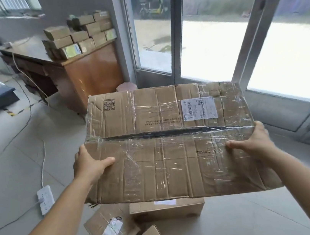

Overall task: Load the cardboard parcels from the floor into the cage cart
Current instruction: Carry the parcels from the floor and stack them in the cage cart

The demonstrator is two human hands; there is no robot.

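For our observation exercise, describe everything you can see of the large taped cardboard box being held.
The large brown cardboard box, creased and wrapped in clear tape, shows a dark centre seam, a white shipping label and a printed QR code. It is lifted clear of the floor, roughly level. The left hand and right hand grip its opposite ends, thumbs on top.

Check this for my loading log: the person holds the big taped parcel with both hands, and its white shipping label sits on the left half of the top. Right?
Not quite. In the head view both hands, left and right, hold the big taped parcel, but the white shipping label sits on the right half.
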